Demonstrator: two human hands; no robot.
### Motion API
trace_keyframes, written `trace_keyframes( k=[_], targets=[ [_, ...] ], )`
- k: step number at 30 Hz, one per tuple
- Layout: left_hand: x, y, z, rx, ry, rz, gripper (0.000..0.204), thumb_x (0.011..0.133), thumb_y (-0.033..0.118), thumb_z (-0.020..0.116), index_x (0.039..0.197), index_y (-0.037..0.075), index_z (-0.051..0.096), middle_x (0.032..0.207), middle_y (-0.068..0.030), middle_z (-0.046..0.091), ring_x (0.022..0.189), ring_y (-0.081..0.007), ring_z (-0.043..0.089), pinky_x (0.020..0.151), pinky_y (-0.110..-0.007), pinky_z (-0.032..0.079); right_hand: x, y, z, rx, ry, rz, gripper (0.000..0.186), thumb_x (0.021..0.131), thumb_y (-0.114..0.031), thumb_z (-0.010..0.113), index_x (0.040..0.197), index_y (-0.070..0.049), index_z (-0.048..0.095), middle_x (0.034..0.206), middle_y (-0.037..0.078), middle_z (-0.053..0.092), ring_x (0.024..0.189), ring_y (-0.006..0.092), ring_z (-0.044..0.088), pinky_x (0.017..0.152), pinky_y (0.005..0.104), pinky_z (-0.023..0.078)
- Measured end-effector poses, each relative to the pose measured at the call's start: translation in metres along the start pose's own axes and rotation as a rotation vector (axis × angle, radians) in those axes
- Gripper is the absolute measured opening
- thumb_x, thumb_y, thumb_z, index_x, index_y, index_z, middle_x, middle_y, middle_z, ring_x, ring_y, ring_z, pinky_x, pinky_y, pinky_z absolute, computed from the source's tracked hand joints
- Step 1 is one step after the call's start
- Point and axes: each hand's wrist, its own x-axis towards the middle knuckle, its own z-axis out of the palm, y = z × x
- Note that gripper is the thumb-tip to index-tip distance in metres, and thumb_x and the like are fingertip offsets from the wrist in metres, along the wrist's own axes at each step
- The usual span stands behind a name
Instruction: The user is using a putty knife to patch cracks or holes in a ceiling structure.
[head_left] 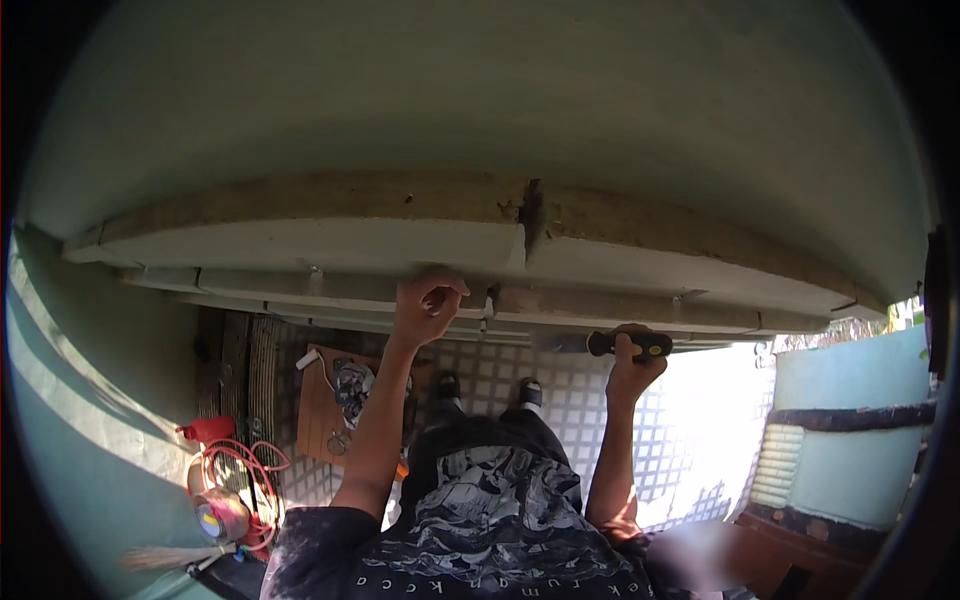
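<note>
My left hand (430,305) is raised at the edge of the pale stacked shelf boards (370,240), fingers curled in a loop; whether they hold anything small is unclear. My right hand (635,370) grips a black and yellow tool handle (600,345), its blurred flat blade pointing left below the lower board edge. A dark notch (532,220) breaks the top board near its middle, and a smaller dark joint (492,300) sits on the board below, just right of my left hand.
A greenish wall (480,90) rises behind the boards. Below are a tiled floor (680,430), my feet, and a wooden board (315,410) with a roller and cloth. Coiled red hose (270,470) and a broom (160,557) lie left. A pale blue panelled structure (840,460) stands right.
</note>
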Motion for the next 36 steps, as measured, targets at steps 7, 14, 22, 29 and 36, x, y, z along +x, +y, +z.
trace_keyframes(
  k=[7, 14, 22, 29, 36],
  targets=[
    [-0.024, 0.02, 0.027, 0.337, 0.194, 0.125, 0.016, 0.078, -0.003, 0.059, 0.086, 0.009, 0.067, 0.081, -0.0028, 0.064, 0.064, -0.013, 0.054, 0.056, -0.027, 0.04, 0.016, -0.004, -0.001, -0.137, -0.179, -0.046, 0.033, 0.065, -0.004, 0.086, 0.089, -0.001, 0.064, 0.079, 0.004, 0.067, 0.074, 0.0103, 0.062, 0.072, 0.0238, 0.05],
    [-0.046, 0.026, 0.023, 0.788, 0.484, 0.205, 0.015, 0.079, -0.001, 0.06, 0.086, 0.011, 0.065, 0.099, -0.0063, 0.063, 0.092, -0.0289, 0.058, 0.082, -0.042, 0.043, 0.039, -0.008, -0.033, -0.481, -0.505, -0.287, 0.038, 0.068, -0.019, 0.087, 0.09, -0.005, 0.059, 0.071, 0.008, 0.064, 0.059, 0.0201, 0.062, 0.056, 0.0276, 0.051],
    [0.002, 0.021, -0.037, 1.021, 0.934, 0.279, 0.047, 0.086, 0.008, 0.061, 0.13, 0.002, 0.045, 0.139, -0.0224, 0.038, 0.131, -0.0407, 0.032, 0.102, -0.052, 0.03, 0.075, -0.035, -0.015, -0.788, -1.202, -0.63, 0.042, 0.092, -0.022, 0.059, 0.132, -0.014, 0.047, 0.08, 0.014, 0.059, 0.055, 0.0271, 0.061, 0.046, 0.0397, 0.049],
    [-0.002, -0.016, -0.052, 1.029, 0.683, 0.284, 0.06, 0.088, 0.004, 0.051, 0.145, 0.004, 0.032, 0.152, -0.0284, 0.021, 0.14, -0.0473, 0.021, 0.11, -0.054, 0.022, 0.086, -0.043, -0.005, -1.021, -1.373, -0.957, 0.066, 0.092, -0.022, 0.058, 0.149, -0.033, 0.027, 0.075, 0.013, 0.057, 0.054, 0.0274, 0.059, 0.046, 0.0389, 0.049],
    [-0.002, -0.016, -0.05, 1.068, 0.696, 0.257, 0.059, 0.09, 0.003, 0.047, 0.147, 0.009, 0.032, 0.154, -0.0256, 0.021, 0.141, -0.0448, 0.022, 0.109, -0.053, 0.023, 0.086, -0.032, -0.001, -1.253, -1.486, -0.91, 0.083, 0.084, -0.008, 0.058, 0.152, -0.036, 0.02, 0.079, 0.016, 0.062, 0.059, 0.0298, 0.062, 0.054, 0.0409, 0.053]
  ],
)
